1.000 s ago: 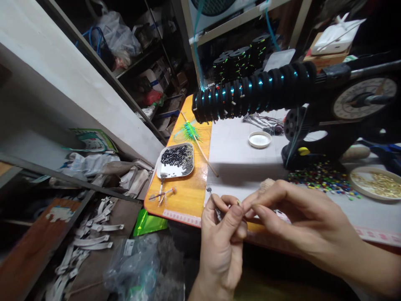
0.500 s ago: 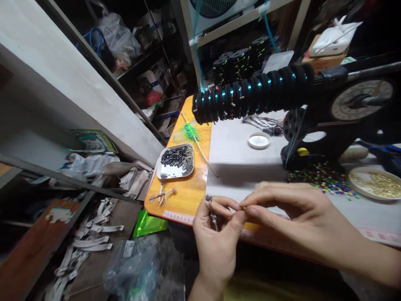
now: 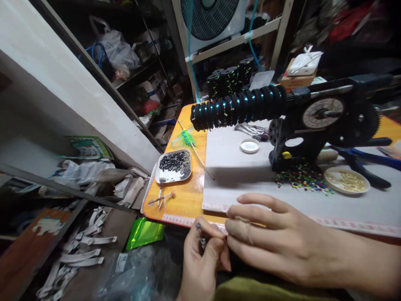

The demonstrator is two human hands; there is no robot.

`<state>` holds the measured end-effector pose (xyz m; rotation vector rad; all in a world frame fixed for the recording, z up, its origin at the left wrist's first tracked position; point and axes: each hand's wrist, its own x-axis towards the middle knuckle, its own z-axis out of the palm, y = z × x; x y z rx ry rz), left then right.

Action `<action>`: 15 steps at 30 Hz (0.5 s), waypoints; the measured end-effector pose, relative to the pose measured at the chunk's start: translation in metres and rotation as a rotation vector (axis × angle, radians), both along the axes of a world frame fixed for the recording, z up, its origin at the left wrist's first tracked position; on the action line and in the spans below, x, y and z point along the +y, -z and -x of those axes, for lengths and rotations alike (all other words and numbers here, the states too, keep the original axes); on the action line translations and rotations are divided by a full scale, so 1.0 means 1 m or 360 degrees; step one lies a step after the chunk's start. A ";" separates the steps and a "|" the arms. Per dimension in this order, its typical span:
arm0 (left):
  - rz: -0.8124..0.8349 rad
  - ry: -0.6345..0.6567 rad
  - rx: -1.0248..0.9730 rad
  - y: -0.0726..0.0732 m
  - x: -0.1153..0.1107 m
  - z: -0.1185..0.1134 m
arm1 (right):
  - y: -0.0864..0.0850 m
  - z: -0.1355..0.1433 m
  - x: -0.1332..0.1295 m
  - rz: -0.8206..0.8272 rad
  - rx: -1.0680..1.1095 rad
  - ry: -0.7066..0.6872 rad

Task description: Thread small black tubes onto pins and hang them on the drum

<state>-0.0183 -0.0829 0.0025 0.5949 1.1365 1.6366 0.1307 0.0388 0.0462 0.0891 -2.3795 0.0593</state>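
Observation:
My left hand [image 3: 202, 259] is closed, below the table's front edge. A small grey beaded bundle [image 3: 198, 226] pokes out over its index finger, and part of it is hidden in the curled fingers. My right hand [image 3: 278, 240] meets it from the right, with thumb and index fingertip pinched against the left fingertips. Whatever lies in that pinch is too small or hidden to name. A tan wrap [image 3: 242, 230] goes round one of the right fingers. Left of the hands, a white tray [image 3: 167, 179] bears dark cylindrical pieces and small grey bits.
A black hand-cranked winder [image 3: 303, 138] carries a row of black rings over the table. Near it are loose coloured beads [image 3: 300, 177], a dish of gold pieces [image 3: 347, 192], blue-handled pliers [image 3: 360, 161] and a white lid [image 3: 249, 146]. A thin stick [image 3: 202, 161] lies left.
Both hands have come down and toward me, off the table's front edge. The right hand has turned so its back shows more. The view has shifted, bringing more of the winder and pliers in.

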 end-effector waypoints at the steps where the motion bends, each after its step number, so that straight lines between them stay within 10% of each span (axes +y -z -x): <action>1: 0.0095 0.0041 0.0077 -0.001 -0.003 0.004 | -0.003 0.000 0.000 -0.0127 0.0029 0.0005; 9: 0.0306 0.0179 0.0700 -0.007 -0.018 0.018 | -0.006 -0.003 0.060 -0.0352 0.0186 0.0096; 15: 0.0097 -0.0490 0.0456 0.001 -0.018 -0.011 | 0.004 0.002 0.042 -0.0100 0.0006 -0.0097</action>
